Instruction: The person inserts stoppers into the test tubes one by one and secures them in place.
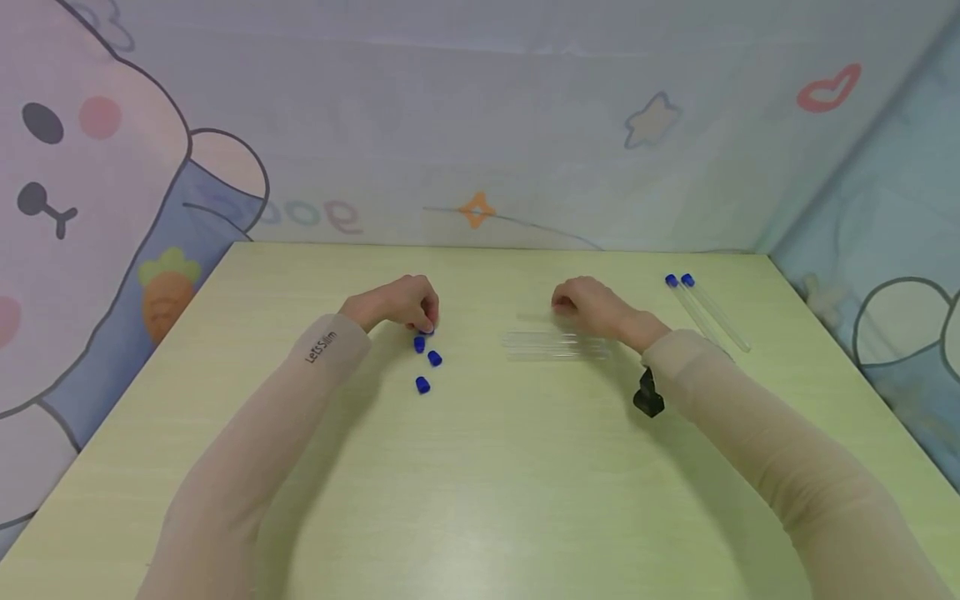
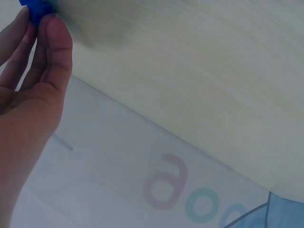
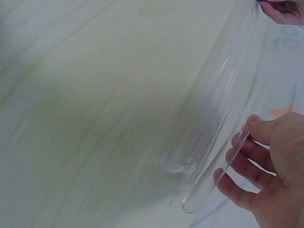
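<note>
My left hand (image 1: 405,302) is over the left-centre of the table in the head view. Its thumb and fingertips pinch a blue cap (image 2: 40,12), seen in the left wrist view's top corner. Three loose blue caps (image 1: 435,358) lie close below that hand. On the other side, my right hand (image 1: 592,308) grips a clear test tube (image 3: 203,186) between thumb and fingers. The tube's rounded end points toward the bottom of the right wrist view. Beside it, several more clear tubes (image 1: 540,346) lie side by side on the table.
Two tubes with blue caps (image 1: 687,280) lie slanted at the back right of the table (image 1: 465,467), beyond the right forearm. A printed cloth (image 1: 525,125) hangs behind the table's back edge. A black device (image 1: 648,396) is strapped at the right wrist.
</note>
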The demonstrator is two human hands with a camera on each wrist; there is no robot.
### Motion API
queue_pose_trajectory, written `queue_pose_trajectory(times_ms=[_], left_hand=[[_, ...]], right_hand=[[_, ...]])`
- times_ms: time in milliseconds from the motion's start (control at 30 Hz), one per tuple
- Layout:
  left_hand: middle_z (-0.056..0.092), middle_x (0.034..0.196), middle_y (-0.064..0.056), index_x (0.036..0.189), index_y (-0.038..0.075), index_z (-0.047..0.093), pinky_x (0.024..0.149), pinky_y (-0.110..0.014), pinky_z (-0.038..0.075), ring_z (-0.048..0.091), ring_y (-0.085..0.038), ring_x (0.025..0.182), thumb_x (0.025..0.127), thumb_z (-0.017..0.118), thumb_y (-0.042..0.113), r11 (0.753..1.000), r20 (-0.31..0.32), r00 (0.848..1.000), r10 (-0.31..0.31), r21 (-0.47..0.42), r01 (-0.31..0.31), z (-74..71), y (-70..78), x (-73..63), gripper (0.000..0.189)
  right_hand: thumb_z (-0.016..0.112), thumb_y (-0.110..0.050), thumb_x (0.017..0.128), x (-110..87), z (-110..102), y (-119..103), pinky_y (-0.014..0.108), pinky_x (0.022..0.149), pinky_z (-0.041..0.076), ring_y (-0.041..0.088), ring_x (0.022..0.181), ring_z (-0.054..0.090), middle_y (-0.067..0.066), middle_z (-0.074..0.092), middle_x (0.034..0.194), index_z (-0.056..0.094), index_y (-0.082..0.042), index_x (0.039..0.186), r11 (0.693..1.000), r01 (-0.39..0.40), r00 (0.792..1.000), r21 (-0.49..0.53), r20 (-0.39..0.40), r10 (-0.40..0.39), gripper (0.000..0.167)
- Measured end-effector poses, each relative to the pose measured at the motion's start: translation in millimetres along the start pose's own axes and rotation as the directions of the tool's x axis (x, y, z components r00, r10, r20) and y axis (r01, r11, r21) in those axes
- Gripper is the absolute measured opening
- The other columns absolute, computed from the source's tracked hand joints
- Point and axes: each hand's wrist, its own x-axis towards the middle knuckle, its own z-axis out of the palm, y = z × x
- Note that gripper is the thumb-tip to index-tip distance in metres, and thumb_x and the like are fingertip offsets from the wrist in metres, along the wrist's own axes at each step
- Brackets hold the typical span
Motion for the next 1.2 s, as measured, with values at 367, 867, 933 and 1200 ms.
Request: queue_pose_trajectory(times_ms=[367,867,933,1200], left_hand=[[0.062,0.075,-0.002,0.082,0.004,0.070,0.062,-0.022,0.043,0.052,-0.014,0.064,0.087,0.068,0.004,1.000,0.006,1.000,-0.009,0.004,0.008,0.3,-0.3,0.1,0.005],[0.063,0.076,-0.004,0.083,0.002,0.068,0.064,-0.025,0.048,0.055,-0.014,0.063,0.088,0.067,0.004,1.000,0.011,1.000,-0.009,-0.015,0.010,0.4,0.1,-2.5,0.005],[0.064,0.076,-0.005,0.084,0.002,0.068,0.064,-0.025,0.048,0.056,-0.015,0.064,0.088,0.067,0.004,1.000,0.010,1.000,-0.011,-0.017,0.011,0.3,0.9,-3.3,0.005],[0.066,0.076,-0.006,0.084,0.004,0.068,0.065,-0.025,0.049,0.059,-0.015,0.065,0.089,0.065,0.008,1.000,-0.002,1.000,-0.015,-0.019,0.015,-1.0,-2.6,-2.9,0.007]], right_hand=[[0.055,-0.002,0.096,6.9,-16,1,0.044,0.080,0.051,0.034,0.089,0.062,0.023,0.065,0.097,0.063,0.009,0.104,0.999,0.001,0.990,0.052,-0.142,0.007,0.016],[0.041,-0.001,0.101,12.6,-28,4,0.049,0.090,0.047,0.037,0.094,0.059,0.026,0.062,0.103,0.055,0.010,0.114,0.992,0.008,0.980,0.130,-0.196,0.018,0.022],[0.040,-0.001,0.101,12.2,-29,4,0.050,0.096,0.044,0.038,0.100,0.059,0.026,0.062,0.109,0.054,0.009,0.120,0.991,-0.003,0.980,0.132,-0.196,0.029,0.026],[0.053,-0.005,0.098,12.3,-30,4,0.049,0.087,0.042,0.034,0.084,0.055,0.024,0.065,0.093,0.059,0.006,0.123,0.995,0.023,0.970,0.092,-0.244,0.000,0.028]])
